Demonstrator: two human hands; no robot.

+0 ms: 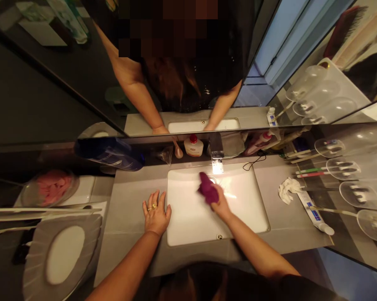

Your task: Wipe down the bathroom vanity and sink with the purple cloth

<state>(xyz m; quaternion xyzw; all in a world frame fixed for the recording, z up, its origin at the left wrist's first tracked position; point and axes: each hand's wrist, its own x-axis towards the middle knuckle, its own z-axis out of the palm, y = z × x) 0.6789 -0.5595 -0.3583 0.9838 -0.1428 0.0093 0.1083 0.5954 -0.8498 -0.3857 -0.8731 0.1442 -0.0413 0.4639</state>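
Observation:
Bunched in my right hand (220, 201) is a purple cloth (207, 189), held over the upper middle of the white sink (183, 228). The cloth's lower edge is slightly blurred, and I cannot tell whether it touches the basin. Behind it shows part of the drain, below the shiny metal faucet (217, 161). My left hand (156, 213), with a ring on one finger, lies flat with fingers spread on the grey countertop (128, 213), just left of the sink's rim. It holds nothing.
Along the back stand a blue bottle (109, 154), a pink spoon (178, 149) and a white red-capped bottle (193, 146). Rightward lie a crumpled white cloth (288, 190), a toothpaste tube (314, 213) and wall-mounted cups (343, 169). A toilet (36, 255) is at left; a mirror (182, 96) rises behind.

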